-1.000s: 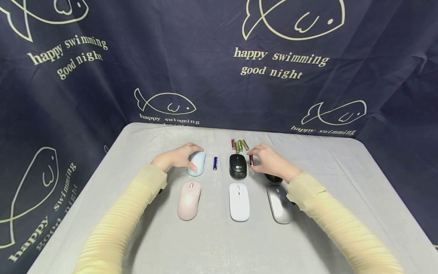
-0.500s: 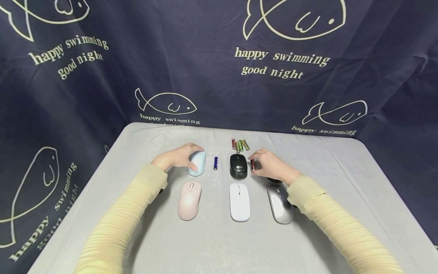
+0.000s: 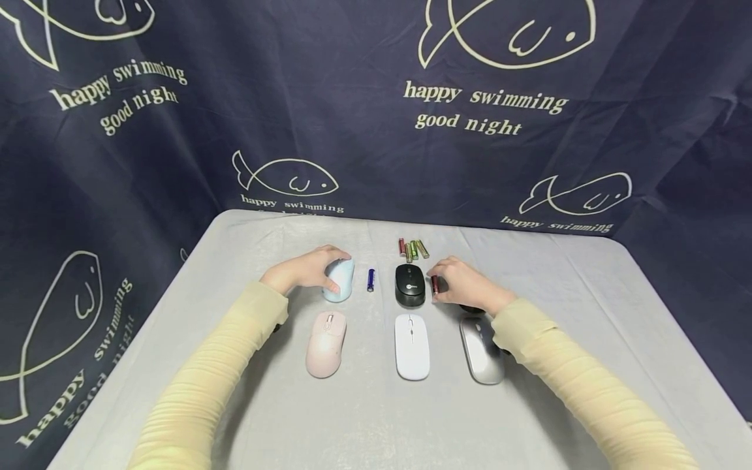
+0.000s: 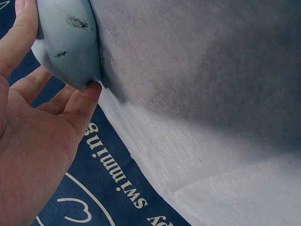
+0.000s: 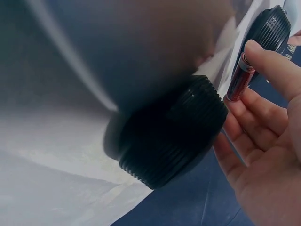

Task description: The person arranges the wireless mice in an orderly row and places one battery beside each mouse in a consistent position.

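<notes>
While the left hand (image 3: 305,268) grips a light-blue computer mouse (image 3: 343,287) on the table (image 3: 364,418), the right hand (image 3: 467,286) pinches a red cylindrical battery (image 5: 241,81) by its two ends, just beside a black mouse (image 3: 409,287). A blue battery (image 3: 371,280) lies between the two mice, four batteries (image 3: 414,250) cluster beyond the black mouse, and a white mouse (image 3: 412,349) lies on its near side.

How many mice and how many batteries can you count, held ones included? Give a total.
Mice: 6 (light blue, pink, white, grey, 2 black)
Batteries: 6 (1 blue, 1 held red, 4 grouped)
Total: 12
</notes>
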The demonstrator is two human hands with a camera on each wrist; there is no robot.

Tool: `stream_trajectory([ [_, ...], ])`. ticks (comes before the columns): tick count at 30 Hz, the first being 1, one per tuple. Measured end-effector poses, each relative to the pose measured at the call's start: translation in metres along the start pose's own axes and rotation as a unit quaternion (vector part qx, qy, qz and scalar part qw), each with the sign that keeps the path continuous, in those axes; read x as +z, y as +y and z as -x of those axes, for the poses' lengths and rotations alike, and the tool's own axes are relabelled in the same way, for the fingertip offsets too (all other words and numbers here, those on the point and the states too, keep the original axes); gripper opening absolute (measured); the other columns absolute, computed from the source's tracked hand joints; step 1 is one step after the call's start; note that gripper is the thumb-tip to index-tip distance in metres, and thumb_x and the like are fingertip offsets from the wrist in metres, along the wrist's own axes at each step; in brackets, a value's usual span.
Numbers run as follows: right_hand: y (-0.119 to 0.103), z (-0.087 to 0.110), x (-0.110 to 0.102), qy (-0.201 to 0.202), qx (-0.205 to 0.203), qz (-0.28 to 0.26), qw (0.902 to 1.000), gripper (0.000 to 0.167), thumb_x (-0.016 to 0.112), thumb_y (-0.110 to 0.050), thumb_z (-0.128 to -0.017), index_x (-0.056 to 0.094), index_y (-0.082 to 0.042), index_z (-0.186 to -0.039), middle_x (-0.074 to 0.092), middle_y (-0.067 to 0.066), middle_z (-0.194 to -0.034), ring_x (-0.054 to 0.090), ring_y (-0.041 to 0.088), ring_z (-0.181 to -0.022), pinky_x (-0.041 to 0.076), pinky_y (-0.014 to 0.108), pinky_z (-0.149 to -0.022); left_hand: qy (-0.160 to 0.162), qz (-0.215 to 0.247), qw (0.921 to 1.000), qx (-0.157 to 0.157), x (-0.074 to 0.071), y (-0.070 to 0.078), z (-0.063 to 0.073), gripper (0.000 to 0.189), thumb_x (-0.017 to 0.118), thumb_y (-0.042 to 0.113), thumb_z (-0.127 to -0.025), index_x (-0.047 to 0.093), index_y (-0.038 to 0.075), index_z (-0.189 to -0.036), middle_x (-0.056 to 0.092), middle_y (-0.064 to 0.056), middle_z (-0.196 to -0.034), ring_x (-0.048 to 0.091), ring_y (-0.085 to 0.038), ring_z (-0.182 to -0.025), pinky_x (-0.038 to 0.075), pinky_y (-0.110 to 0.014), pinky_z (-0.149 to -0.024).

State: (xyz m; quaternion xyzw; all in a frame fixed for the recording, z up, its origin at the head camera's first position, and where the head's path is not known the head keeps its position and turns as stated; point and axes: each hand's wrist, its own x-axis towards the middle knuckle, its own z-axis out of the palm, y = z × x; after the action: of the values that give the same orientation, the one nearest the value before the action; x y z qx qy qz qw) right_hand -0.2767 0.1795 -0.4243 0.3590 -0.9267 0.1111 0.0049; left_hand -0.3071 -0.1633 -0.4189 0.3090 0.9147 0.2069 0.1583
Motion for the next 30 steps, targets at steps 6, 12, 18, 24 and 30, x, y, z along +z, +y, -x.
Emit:
stream_trajectory([
  [6,-0.0005,-0.0031,-0.0016,-0.021,0.004,-0.001,0.9998,0.047,0.082,-0.018,-0.069,0.066,0.005,-0.107,0.066,0.016,-0.105,0.057,0.034,-0.103,0.045,0.045,-0.096,0.001,-0.001,1.0000,0.003,-0.0001,0.0001,-0.0009,0.077,0.079,0.022,-0.074,0.043,-0.001,-0.138,0.040,-0.022,-0.141,0.037,-0.035,-0.131,0.030,-0.046,-0.111],
  [12,-0.0013,-0.0060,-0.0035,-0.037,0.012,-0.001,0.9993,0.047,0.082,-0.017,-0.069,0.066,0.004,-0.107,0.066,0.016,-0.106,0.057,0.034,-0.105,0.044,0.045,-0.098,0.000,-0.003,1.0000,0.005,0.0002,-0.0019,-0.0011,0.077,0.079,0.023,-0.074,0.043,-0.001,-0.138,0.041,-0.022,-0.141,0.037,-0.035,-0.131,0.031,-0.046,-0.111],
  [18,-0.0012,-0.0089,-0.0049,-0.043,0.002,0.004,0.9991,0.046,0.082,-0.016,-0.068,0.067,0.004,-0.106,0.067,0.016,-0.105,0.057,0.035,-0.104,0.044,0.045,-0.097,-0.002,0.000,1.0000,0.003,0.0002,-0.0024,0.0001,0.078,0.079,0.024,-0.074,0.042,0.000,-0.139,0.040,-0.022,-0.142,0.036,-0.036,-0.132,0.029,-0.047,-0.111],
  [24,0.0007,-0.0096,-0.0034,-0.051,0.010,0.011,0.9986,0.046,0.082,-0.016,-0.067,0.067,0.004,-0.106,0.066,0.016,-0.106,0.057,0.034,-0.105,0.044,0.045,-0.097,-0.006,0.002,1.0000,-0.003,-0.0005,-0.0020,-0.0015,0.078,0.079,0.023,-0.074,0.042,0.000,-0.139,0.039,-0.021,-0.142,0.036,-0.035,-0.132,0.029,-0.046,-0.112],
  [30,0.0014,-0.0102,-0.0015,-0.053,0.008,0.018,0.9984,0.046,0.082,-0.016,-0.067,0.067,0.003,-0.106,0.066,0.015,-0.106,0.057,0.034,-0.105,0.045,0.044,-0.096,-0.005,0.001,1.0000,-0.003,-0.0004,-0.0010,-0.0019,0.078,0.079,0.023,-0.074,0.043,0.000,-0.139,0.040,-0.022,-0.142,0.036,-0.035,-0.132,0.029,-0.046,-0.112],
])
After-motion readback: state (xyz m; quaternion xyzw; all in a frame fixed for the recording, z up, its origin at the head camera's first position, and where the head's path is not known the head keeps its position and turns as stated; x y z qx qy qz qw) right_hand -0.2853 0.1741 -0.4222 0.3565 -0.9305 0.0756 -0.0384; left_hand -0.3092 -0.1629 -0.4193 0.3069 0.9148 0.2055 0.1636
